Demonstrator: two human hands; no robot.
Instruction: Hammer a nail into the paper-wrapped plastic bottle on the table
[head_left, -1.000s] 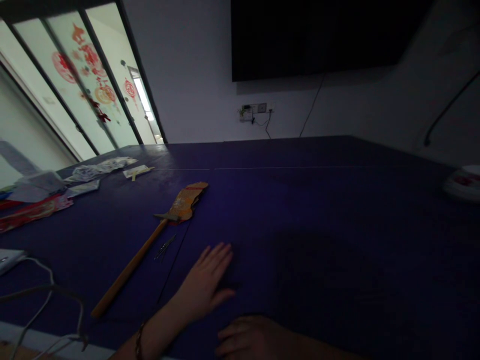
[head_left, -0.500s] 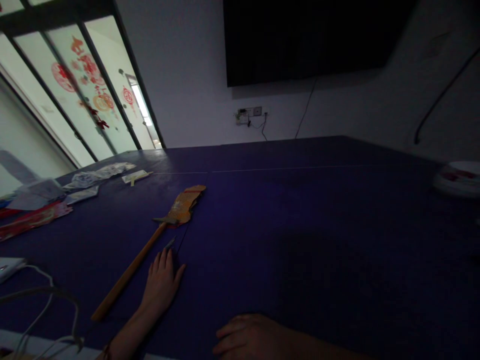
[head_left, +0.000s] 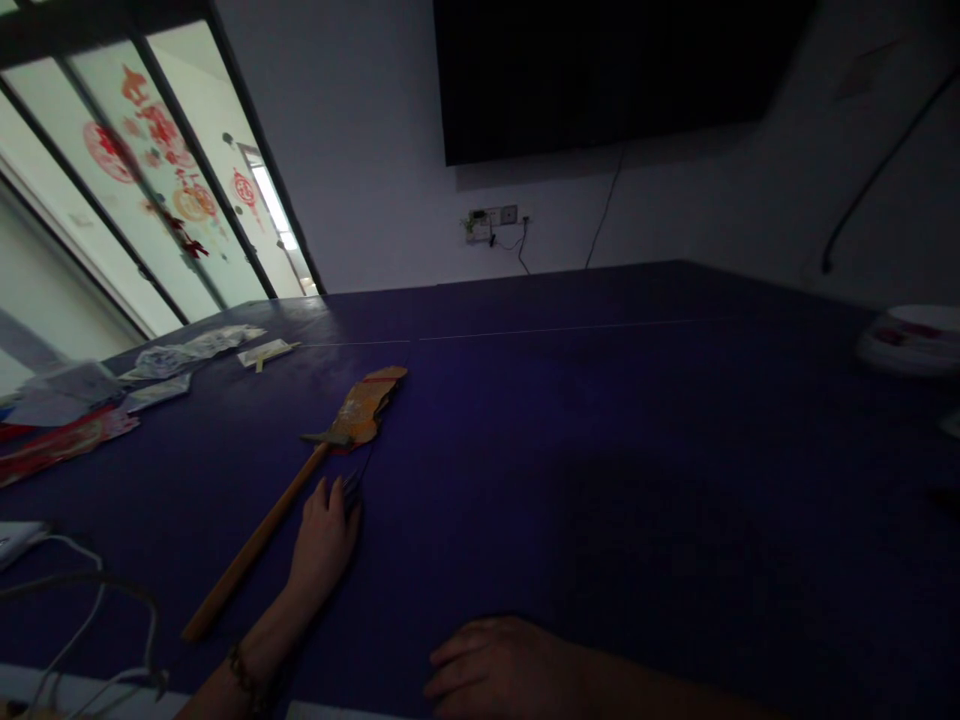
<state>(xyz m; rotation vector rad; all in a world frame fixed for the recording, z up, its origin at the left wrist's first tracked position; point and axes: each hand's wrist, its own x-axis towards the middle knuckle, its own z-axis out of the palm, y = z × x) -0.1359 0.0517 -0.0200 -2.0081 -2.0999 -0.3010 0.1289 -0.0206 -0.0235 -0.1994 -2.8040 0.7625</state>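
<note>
On the purple tabletop (head_left: 480,440), my left hand (head_left: 326,535) has its fingers and thumb drawn in around some thin metal pieces (head_left: 351,484), possibly nails, whose tips show past the fingers. Left of this hand lies a hammer with a long wooden handle (head_left: 255,545); its metal head (head_left: 328,438) rests by the near end of a worn orange-yellow packet (head_left: 367,405). My right hand (head_left: 499,665) lies at the near edge, palm down, fingers loosely bent and slightly apart, with no object seen in it.
Plastic wrappers (head_left: 199,346), a small white packet (head_left: 265,352) and a red packet (head_left: 67,445) lie at the left. A white device (head_left: 19,540) with cables sits nearer. A white and red container (head_left: 911,340) stands far right.
My left hand's fingers have gone from spread to drawn together at the metal pieces. My right hand has hardly moved. The view has shifted slightly.
</note>
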